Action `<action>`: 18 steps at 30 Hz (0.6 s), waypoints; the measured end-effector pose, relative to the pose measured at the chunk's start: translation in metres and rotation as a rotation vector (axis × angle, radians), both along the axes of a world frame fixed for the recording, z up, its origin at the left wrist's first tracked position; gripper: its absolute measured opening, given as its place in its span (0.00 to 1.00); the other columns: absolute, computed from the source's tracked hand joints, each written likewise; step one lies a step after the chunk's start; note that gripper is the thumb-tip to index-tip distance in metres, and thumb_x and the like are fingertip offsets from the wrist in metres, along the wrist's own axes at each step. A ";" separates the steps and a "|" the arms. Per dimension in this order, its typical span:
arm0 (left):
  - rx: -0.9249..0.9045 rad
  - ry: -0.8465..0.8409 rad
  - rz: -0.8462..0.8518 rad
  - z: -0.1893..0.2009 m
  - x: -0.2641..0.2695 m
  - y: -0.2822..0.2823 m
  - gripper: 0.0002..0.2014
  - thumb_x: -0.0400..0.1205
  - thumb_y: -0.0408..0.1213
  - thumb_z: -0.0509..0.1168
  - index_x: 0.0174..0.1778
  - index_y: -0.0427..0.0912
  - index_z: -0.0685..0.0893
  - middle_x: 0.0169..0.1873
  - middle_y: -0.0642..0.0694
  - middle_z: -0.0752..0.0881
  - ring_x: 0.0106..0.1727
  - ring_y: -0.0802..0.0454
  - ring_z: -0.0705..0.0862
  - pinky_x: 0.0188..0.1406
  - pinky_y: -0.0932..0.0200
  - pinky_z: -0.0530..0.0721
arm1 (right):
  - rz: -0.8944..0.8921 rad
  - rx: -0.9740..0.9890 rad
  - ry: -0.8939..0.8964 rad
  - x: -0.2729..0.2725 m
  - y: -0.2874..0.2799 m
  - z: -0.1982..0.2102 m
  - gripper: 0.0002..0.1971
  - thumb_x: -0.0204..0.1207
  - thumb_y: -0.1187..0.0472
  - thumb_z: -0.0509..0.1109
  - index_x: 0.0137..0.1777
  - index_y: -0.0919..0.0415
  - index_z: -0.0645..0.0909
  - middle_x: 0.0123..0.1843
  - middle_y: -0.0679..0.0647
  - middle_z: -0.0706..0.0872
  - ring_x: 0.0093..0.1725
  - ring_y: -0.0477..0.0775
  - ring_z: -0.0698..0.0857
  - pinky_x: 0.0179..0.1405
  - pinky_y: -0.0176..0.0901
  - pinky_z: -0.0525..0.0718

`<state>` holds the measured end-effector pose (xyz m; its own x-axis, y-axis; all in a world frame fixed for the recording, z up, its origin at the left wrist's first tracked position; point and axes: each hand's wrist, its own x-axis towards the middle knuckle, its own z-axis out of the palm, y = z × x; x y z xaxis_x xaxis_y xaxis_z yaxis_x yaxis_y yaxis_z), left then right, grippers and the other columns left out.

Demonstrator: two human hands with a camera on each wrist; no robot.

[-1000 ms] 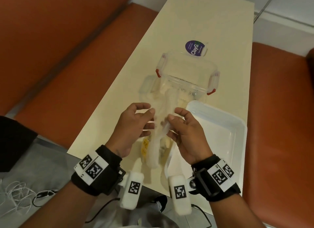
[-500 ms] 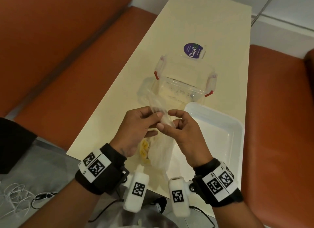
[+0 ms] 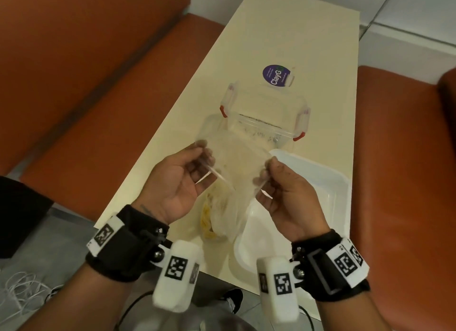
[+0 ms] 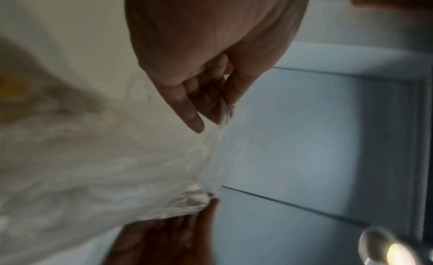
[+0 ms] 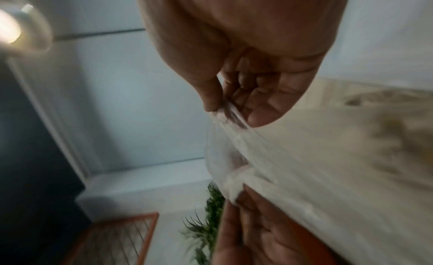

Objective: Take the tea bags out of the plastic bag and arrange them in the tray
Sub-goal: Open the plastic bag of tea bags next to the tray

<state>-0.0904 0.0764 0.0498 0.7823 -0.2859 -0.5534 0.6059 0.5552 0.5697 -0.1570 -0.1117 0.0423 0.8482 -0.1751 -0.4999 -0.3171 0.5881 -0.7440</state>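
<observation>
A clear plastic bag (image 3: 235, 168) hangs above the table's near end, its mouth stretched wide between my two hands. Yellow tea bags (image 3: 208, 221) lie bunched at its bottom. My left hand (image 3: 197, 158) pinches the left edge of the mouth, and my right hand (image 3: 267, 173) pinches the right edge. In the left wrist view the left hand (image 4: 218, 113) grips a fold of the bag (image 4: 117, 167). In the right wrist view the right hand (image 5: 225, 109) grips the bag's film (image 5: 304, 167). A white tray (image 3: 320, 190) lies on the table under my right hand.
A clear lidded container (image 3: 265, 116) with red clips stands past the bag, and a purple round label (image 3: 276, 75) lies beyond it. The cream table (image 3: 271, 34) is narrow, with orange bench seats (image 3: 98, 96) on both sides. Loose white cable (image 3: 22, 296) lies on the floor.
My hands have moved apart, pulling the bag's twisted mouth open. The bag was gathered between close fingertips half a second ago.
</observation>
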 end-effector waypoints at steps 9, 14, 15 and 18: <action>0.037 0.209 -0.158 -0.020 0.000 0.023 0.08 0.72 0.34 0.67 0.45 0.47 0.82 0.19 0.54 0.62 0.16 0.59 0.60 0.15 0.69 0.60 | -0.015 0.629 0.046 0.005 -0.034 -0.013 0.15 0.87 0.55 0.62 0.40 0.57 0.82 0.22 0.46 0.70 0.18 0.39 0.62 0.13 0.28 0.65; 0.465 -0.144 -0.518 -0.020 0.000 0.037 0.21 0.65 0.49 0.84 0.47 0.45 0.86 0.32 0.48 0.77 0.29 0.55 0.67 0.23 0.62 0.64 | 0.148 -0.050 0.078 0.006 -0.040 -0.009 0.10 0.75 0.58 0.77 0.45 0.52 0.76 0.30 0.47 0.65 0.21 0.43 0.62 0.17 0.33 0.60; 0.656 -0.269 -0.577 -0.019 0.001 0.034 0.18 0.67 0.47 0.83 0.45 0.43 0.87 0.33 0.51 0.82 0.30 0.56 0.71 0.25 0.63 0.67 | 0.228 -0.269 0.054 0.006 -0.039 -0.008 0.14 0.74 0.62 0.79 0.47 0.51 0.74 0.33 0.47 0.66 0.23 0.43 0.63 0.19 0.35 0.62; 0.849 -0.451 -0.499 -0.017 0.004 0.027 0.06 0.78 0.42 0.75 0.38 0.45 0.87 0.27 0.60 0.83 0.28 0.64 0.74 0.26 0.68 0.70 | 0.390 -0.676 -0.007 0.005 -0.035 -0.007 0.22 0.71 0.69 0.80 0.46 0.52 0.68 0.36 0.45 0.68 0.29 0.41 0.67 0.25 0.34 0.67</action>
